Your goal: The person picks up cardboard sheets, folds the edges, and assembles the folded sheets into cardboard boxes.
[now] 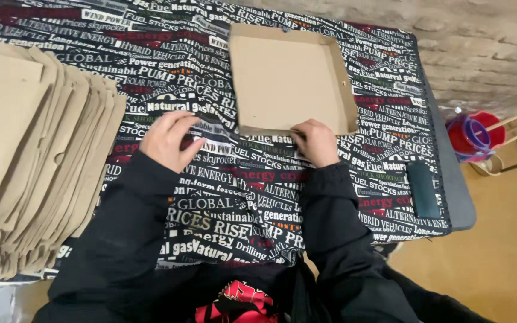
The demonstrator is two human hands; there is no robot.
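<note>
a cloth [222,197] covers the tabletop [459,197], and on it a shallow cardboard tray [288,78] lies toward the far side, right of centre. a fanned stack of flat cardboard sheets [31,155] lies at the left edge, well apart from the tray. the right hand [317,142] touches the tray's near edge, the left hand [169,140] rests on the cloth between stack and tray, and a phone [423,188] lies near the right edge.
</note>
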